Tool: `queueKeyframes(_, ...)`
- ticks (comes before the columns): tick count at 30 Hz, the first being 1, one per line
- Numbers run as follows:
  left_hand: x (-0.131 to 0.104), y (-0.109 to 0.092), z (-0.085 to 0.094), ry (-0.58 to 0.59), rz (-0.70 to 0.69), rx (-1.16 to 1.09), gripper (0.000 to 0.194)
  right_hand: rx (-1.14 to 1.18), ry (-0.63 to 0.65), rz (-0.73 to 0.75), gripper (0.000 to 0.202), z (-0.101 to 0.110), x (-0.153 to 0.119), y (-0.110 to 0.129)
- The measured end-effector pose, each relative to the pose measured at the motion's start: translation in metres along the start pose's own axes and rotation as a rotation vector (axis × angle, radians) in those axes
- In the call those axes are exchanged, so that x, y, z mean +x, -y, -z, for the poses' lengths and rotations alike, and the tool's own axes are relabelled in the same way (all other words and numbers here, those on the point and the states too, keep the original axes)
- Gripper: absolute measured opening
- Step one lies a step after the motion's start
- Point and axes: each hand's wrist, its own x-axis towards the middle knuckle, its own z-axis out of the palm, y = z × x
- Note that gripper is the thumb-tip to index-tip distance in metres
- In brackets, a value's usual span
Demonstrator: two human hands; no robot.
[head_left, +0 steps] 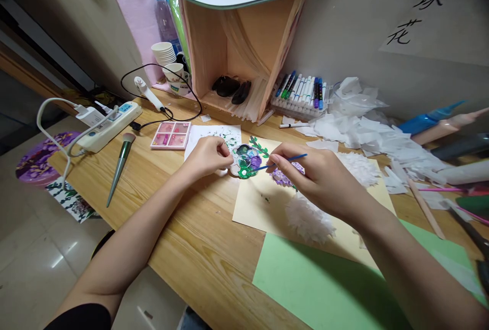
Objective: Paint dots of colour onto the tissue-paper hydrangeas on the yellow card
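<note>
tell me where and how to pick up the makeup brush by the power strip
I'd pinch the makeup brush from above at the wide part of its green handle, just below the bristles, thumb and fingers on opposite long sides. It lies on the desk, and the handle narrows to a thin tip, which would probably give a less steady hold.

Single head-worn view, forward and steeply down over the desk, at arm's length.

Smooth wood desk (pixel 191 248), matt green paper (pixel 305 279)
</note>
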Motion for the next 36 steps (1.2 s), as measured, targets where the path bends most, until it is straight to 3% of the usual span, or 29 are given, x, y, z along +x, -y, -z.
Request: queueKeyframes(36, -0.0004, -0.0058, 0.0012, -0.011, 0.015, -0.010, 0.007, -0.022, 0.055, 0.032, 0.027, 0.0009, 0.0002, -0.0004)
